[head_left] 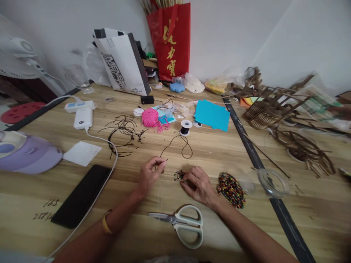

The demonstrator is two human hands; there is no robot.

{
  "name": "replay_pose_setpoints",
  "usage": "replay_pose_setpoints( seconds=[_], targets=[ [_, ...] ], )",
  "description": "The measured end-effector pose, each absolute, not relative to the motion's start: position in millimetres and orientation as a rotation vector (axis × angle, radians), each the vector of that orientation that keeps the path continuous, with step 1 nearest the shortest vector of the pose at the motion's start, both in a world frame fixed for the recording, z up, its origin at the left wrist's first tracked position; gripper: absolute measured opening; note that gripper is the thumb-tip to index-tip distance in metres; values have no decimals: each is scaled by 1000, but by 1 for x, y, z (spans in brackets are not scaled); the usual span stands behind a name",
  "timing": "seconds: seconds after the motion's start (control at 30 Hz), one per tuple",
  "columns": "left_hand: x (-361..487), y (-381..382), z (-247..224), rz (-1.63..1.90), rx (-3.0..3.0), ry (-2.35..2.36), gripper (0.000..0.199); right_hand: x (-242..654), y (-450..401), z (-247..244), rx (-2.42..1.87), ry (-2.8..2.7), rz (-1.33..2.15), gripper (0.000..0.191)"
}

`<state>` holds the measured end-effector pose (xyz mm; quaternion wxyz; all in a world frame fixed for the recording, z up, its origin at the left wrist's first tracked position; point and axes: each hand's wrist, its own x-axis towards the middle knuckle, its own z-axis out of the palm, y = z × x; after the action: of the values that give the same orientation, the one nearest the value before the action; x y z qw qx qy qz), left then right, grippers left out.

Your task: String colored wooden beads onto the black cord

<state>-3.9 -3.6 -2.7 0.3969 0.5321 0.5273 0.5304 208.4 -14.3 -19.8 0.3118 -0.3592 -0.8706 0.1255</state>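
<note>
My left hand (150,173) is closed in a pinch on a thin black cord (168,145), whose end pokes out past the fingertips. That cord loops over the tabletop back to a white spool (185,128) wound with black. A few beads show just under the left fingers. My right hand (197,182) reaches down with curled fingers to a small cluster of coloured beads (179,175); whether a bead is between the fingertips is hidden. Right of that hand lies a larger heap of multicoloured beads (231,190). Scissors (175,221) with pale handles rest in front of me.
Cut black cords (123,133), pink yarn (150,117) and blue sheets (212,115) lie farther back. At left are a black phone-like slab (82,195), a white cable (116,153) and a purple device (35,153). A clear plastic ring (272,182) and wooden model parts (274,107) occupy the right.
</note>
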Motion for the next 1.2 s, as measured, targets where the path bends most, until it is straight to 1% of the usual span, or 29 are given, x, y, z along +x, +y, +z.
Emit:
replay_pose_setpoints(
  seconds=[0.17, 0.4, 0.67, 1.2],
  targets=[
    [-2, -5, 1, 1239, 1455, 1285, 11, 210, -13, -19, -928, -2346, 293, 3],
    [-3, -4, -5, 1211, 1537, 1279, 12, 208, -14, -19, -936, -2377, 290, 5],
    [-1, -5, 1, 1161, 1561, 1285, 12, 207, -14, -17, -951, -2372, 262, 3],
    [3, -7, -7, 1095, 1703, 1211, 12, 209, -14, -19, -925, -2388, 298, 6]
  ],
)
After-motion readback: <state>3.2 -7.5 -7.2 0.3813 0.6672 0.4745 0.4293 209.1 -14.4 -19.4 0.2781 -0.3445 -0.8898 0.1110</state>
